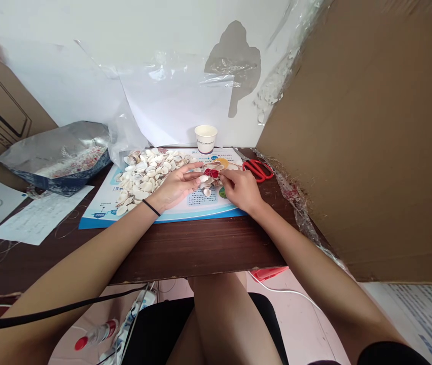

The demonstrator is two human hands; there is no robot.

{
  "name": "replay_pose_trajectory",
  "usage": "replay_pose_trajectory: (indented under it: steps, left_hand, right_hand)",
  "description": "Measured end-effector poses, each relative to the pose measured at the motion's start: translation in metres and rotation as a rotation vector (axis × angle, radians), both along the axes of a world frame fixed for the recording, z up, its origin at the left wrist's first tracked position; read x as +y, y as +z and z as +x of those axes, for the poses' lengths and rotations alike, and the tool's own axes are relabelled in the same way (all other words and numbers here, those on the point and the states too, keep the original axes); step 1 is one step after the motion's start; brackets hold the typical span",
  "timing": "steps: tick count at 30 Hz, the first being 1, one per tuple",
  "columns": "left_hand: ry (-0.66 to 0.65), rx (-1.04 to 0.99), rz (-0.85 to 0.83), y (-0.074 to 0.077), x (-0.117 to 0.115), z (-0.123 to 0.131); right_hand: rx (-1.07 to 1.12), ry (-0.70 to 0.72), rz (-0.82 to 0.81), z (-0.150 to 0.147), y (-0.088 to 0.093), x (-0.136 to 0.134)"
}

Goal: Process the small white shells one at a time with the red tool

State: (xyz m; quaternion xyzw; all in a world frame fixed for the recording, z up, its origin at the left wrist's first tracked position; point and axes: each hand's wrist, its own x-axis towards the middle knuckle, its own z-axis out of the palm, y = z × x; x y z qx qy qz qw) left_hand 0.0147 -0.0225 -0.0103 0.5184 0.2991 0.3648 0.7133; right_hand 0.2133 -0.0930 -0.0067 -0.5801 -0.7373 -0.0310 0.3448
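Observation:
My left hand (pixel 178 185) and my right hand (pixel 241 190) meet above a printed blue-and-white sheet (pixel 201 209) on a dark wooden desk (pixel 201 248). Their fingertips pinch a small red piece (pixel 211 173), whose exact form is partly hidden by my fingers. A few pale seashells (pixel 207 191) lie just below it, and more sit under my right fingers. A large heap of white seashells (pixel 143 177) spreads left of my left hand. A black wristband (pixel 151 207) circles my left wrist.
Red-handled scissors (pixel 257 170) lie right of my right hand, and a white paper cup (pixel 206 138) stands behind the sheet. A silver bag (pixel 60 157) rests at the left, near loose papers (pixel 37 215). A cardboard panel (pixel 353 137) rises at the right.

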Motion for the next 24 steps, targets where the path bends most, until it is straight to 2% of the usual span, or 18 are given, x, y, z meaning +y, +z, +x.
replay_pose_trajectory:
  steps: [8, 12, 16, 24]
  left_hand:
    - [0.126, -0.065, -0.033, 0.0033, -0.0007, 0.0013]
    - [0.177, -0.092, -0.066, 0.0042, 0.0000, 0.0024]
    - [0.159, -0.074, -0.044, 0.0041, 0.0003, 0.0016]
    - [0.103, -0.055, -0.011, 0.0033, -0.0009, 0.0009]
  right_hand:
    - [-0.037, 0.062, 0.041, -0.0008, 0.0010, -0.0027]
    - [-0.066, 0.125, 0.001, -0.0041, 0.0005, -0.0056]
    - [-0.062, 0.132, 0.006, -0.0047, -0.0002, -0.0056]
    - [-0.062, 0.055, 0.048, -0.0017, 0.0001, -0.0029]
